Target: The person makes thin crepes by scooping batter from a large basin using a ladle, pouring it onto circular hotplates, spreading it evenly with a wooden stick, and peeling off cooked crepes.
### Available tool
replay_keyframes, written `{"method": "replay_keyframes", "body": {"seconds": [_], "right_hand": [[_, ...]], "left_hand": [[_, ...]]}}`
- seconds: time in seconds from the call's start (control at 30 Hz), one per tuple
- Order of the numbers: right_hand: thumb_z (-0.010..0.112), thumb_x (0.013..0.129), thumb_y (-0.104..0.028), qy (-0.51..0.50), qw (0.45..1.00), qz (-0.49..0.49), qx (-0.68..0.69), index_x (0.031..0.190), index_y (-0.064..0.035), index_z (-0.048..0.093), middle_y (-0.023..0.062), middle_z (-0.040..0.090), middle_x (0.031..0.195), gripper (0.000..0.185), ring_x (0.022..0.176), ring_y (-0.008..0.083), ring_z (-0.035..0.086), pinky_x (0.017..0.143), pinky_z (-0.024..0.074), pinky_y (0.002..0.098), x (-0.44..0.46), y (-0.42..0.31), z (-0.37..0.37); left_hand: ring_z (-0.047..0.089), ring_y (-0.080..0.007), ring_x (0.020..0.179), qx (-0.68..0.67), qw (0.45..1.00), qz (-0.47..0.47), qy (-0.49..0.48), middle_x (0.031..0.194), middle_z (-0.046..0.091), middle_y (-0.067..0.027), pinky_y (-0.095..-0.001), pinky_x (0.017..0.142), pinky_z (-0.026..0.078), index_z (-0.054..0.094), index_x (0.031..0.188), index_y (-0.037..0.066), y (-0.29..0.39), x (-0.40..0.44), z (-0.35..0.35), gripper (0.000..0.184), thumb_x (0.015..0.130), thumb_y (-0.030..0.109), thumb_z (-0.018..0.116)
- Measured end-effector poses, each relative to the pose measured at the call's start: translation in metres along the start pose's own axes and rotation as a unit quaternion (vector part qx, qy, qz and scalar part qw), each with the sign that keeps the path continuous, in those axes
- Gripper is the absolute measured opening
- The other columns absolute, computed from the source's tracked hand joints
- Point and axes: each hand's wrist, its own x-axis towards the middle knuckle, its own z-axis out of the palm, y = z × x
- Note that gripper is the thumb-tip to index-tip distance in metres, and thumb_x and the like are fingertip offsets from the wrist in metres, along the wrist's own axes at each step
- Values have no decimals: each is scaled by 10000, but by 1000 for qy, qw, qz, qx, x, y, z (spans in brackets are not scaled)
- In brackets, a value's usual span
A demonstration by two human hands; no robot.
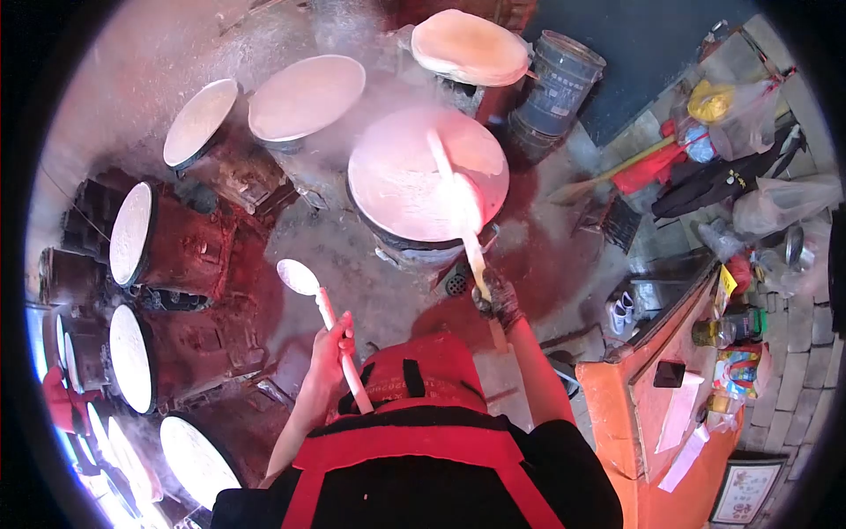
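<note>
My left hand [332, 344], bare, is closed round the handle of a long ladle [298, 277], whose round white bowl points up and to the left. My right hand [499, 300], in a dark glove, grips a long pale wooden paddle [476, 256]. The paddle reaches up over a large round griddle [379, 187] coated with a pale layer, and its upper part lies across the right half of that surface. Glare hides part of the paddle and the layer. Steam drifts above the griddle.
Several round pale-topped stoves [307, 99] curve along the back and left. At the top stands another round top [470, 48], beside a metal drum [558, 84]. A broom [608, 176], bags, and an orange counter [617, 414] with a phone [669, 375] are at right.
</note>
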Motion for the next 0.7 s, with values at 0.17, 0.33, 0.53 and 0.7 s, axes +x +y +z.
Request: {"method": "replay_keyframes", "body": {"seconds": [0.17, 0.33, 0.53, 0.7], "right_hand": [[533, 852, -449, -56, 993, 28, 103, 895, -133, 514, 28, 539, 605, 320, 351, 115, 419, 299, 319, 239, 7, -41, 21], [524, 844, -431, -106, 985, 100, 91, 942, -104, 546, 72, 547, 602, 342, 385, 163, 481, 290, 337, 274, 42, -21, -60], [539, 863, -303, 10, 990, -124, -62, 980, -121, 586, -4, 542, 628, 222, 509, 88, 496, 427, 407, 233, 121, -62, -72], [520, 871, -201, -114, 993, -35, 12, 995, -119, 567, -24, 501, 621, 156, 479, 105, 473, 395, 370, 240, 126, -61, -17]], "left_hand": [[349, -54, 438, 26, 999, 23, 17, 613, 459, 16, -194, 378, 270, 504, 929, 65, -17, 14, 40, 132, 860, 159, 565], [358, -67, 452, 67, 992, 75, 82, 633, 451, 10, -200, 390, 280, 486, 966, 61, -27, 14, 72, 154, 878, 177, 536], [377, -76, 486, 50, 989, 98, 94, 649, 411, 9, -207, 418, 309, 475, 983, 54, -38, 9, 84, 179, 889, 199, 522], [392, -73, 533, 59, 991, 93, 79, 732, 433, -3, -205, 421, 307, 471, 971, 50, -33, 17, 89, 160, 892, 183, 513]]}}
